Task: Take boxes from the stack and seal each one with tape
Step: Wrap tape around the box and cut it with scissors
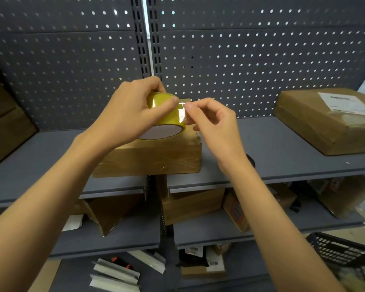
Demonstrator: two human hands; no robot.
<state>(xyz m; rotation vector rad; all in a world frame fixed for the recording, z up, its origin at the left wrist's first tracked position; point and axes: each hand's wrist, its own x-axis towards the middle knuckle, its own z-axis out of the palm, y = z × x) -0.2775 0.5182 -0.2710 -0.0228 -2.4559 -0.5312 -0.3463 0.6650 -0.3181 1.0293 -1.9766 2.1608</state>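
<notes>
A small brown cardboard box [156, 159], shiny with tape on its front face, sits on the grey upper shelf [282, 157] at the middle. Above it my left hand [126, 114] grips a roll of yellowish clear tape [167, 121], thumb on the roll's outer face. My right hand [211, 123] is just to the right of the roll, its thumb and forefinger pinching the tape's loose end at the roll's edge. Most of the box's top is hidden behind the roll and my hands.
A larger taped box with a white label [329, 119] lies at the shelf's right end. A dark round object [251, 161] peeks out behind my right wrist. Lower shelves hold several boxes [190, 205] and packets. A black plastic basket [343, 251] stands low right. Pegboard [240, 60] backs the shelf.
</notes>
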